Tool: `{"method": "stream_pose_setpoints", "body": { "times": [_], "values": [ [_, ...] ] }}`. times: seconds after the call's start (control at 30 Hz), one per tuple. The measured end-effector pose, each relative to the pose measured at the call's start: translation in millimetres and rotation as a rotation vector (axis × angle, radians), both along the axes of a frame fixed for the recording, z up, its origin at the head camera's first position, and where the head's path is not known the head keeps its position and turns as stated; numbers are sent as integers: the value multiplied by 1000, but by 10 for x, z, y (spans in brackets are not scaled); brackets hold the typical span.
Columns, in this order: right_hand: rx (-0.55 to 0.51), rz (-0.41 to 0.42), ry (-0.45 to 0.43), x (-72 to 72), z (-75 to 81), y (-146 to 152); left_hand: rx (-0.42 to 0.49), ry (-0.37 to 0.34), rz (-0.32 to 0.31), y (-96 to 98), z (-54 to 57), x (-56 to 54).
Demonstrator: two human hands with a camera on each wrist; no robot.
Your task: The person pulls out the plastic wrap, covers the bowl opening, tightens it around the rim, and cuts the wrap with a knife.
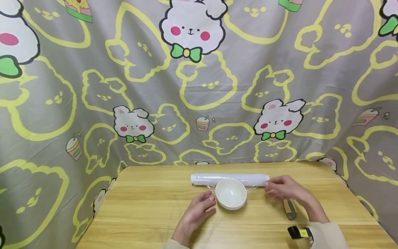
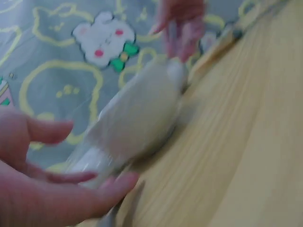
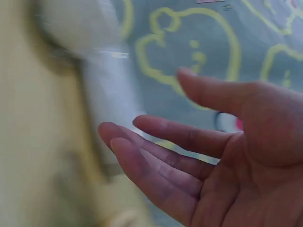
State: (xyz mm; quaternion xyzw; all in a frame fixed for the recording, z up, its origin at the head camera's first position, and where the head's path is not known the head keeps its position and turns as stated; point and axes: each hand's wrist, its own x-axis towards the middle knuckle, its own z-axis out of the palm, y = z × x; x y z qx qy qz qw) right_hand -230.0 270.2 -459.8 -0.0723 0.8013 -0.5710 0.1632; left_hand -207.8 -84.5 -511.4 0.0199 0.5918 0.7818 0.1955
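Observation:
A white bowl (image 1: 231, 194) stands upright on the wooden table, with clear plastic wrap (image 1: 251, 188) stretching out past its sides. Right behind it lies a roll of plastic wrap (image 1: 230, 179). My left hand (image 1: 199, 208) is beside the bowl's left side, fingers loosely bent and thumb apart, close to the edge of the film in the left wrist view. Near the roll's right end hovers my right hand (image 1: 284, 188); its palm and relaxed fingers (image 3: 156, 165) hold nothing in the right wrist view. Blur softens the bowl (image 2: 142, 109) in the left wrist view.
A slim grey-and-orange tool (image 1: 290, 209), like a utility knife, lies on the table (image 1: 149, 207) just below my right hand. A patterned grey curtain (image 1: 192, 90) hangs behind the table's back edge and along both sides.

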Motion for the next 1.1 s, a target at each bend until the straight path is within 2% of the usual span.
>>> {"method": "stream_pose_setpoints", "body": {
  "times": [0.1, 0.17, 0.27, 0.37, 0.5, 0.6, 0.73, 0.93, 1.1],
  "values": [
    [155, 13, 122, -131, 252, 45, 50, -29, 99, 184, 28, 86],
    [232, 58, 229, -262, 330, -8, 79, -42, 166, 292, 51, 137],
    [311, 130, 369, -464, 331, -112, 132, -54, 243, 449, 87, 203],
    [326, 205, 446, -642, 253, -237, 214, -70, 327, 583, 127, 272],
    [314, 284, 458, -812, 161, -400, 308, -116, 460, 737, 155, 374],
    [321, 322, 401, -899, 134, -527, 343, -154, 524, 829, 151, 439],
    [360, 358, 333, -973, 103, -638, 380, -160, 558, 948, 135, 487],
    [399, 426, 370, -1042, 46, -722, 434, -152, 597, 1077, 127, 530],
    [410, 441, 372, -1076, -30, -810, 449, -137, 614, 1148, 125, 524]
  ]
}}
